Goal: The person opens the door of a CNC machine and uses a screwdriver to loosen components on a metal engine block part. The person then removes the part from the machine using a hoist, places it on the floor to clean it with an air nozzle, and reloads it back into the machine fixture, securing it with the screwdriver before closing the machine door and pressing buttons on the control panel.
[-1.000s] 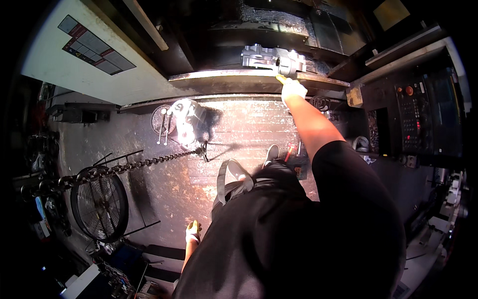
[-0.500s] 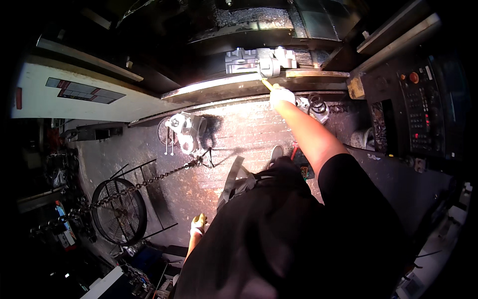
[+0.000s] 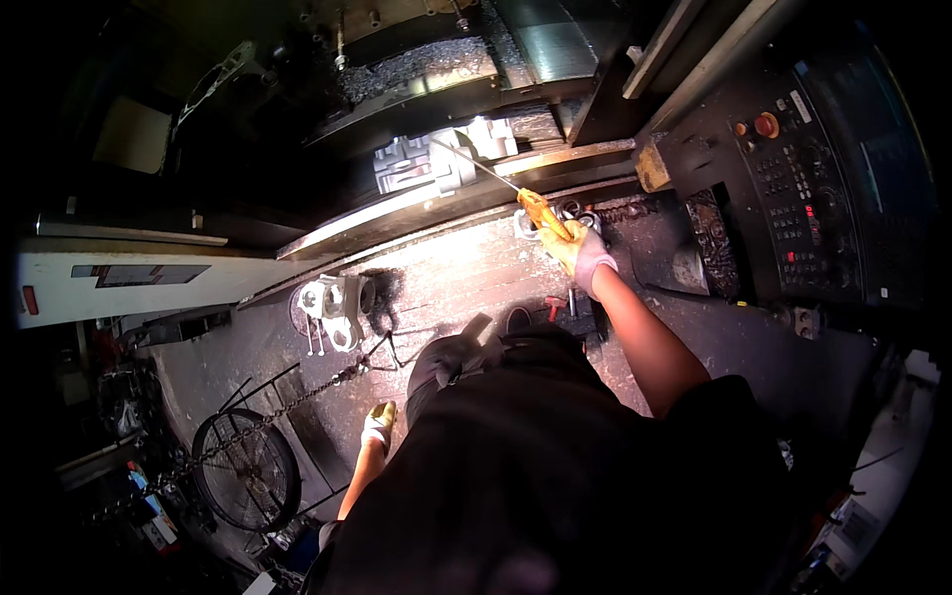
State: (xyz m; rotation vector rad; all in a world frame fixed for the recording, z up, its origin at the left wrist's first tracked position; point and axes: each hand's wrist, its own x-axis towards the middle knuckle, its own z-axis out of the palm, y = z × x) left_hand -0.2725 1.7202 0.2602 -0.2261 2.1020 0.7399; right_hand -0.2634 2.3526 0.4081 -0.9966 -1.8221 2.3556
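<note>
One hulking dark metal machine [image 3: 416, 109] spans eleven to one o'clock; between two and three, it's the flat black control panel [image 3: 793, 188] with its red lights showing; round to eight, a black, circular wire-caged fan [image 3: 246, 471]; just shy of twelve, the long blocky silver metal casting [image 3: 402, 164], lying along the machine's front ledge; at nine, a lumpy silver metal workpiece [image 3: 337, 297], well apart from that casting; now one o'clock, the yellow-orange pistol-shaped tool [image 3: 540, 211], thin straight metal rod slanting toward ten, its tip over the casting in this view; touching or just off it, cannot tell; at two, the right hand [image 3: 577, 251] in a yellow-and-white glove, fingers wrapped round the tool's handle; and at seven, the left hand [image 3: 379, 422], gloved likewise, hangs beside the body; whether its fingers are open or curled, cannot tell.
</note>
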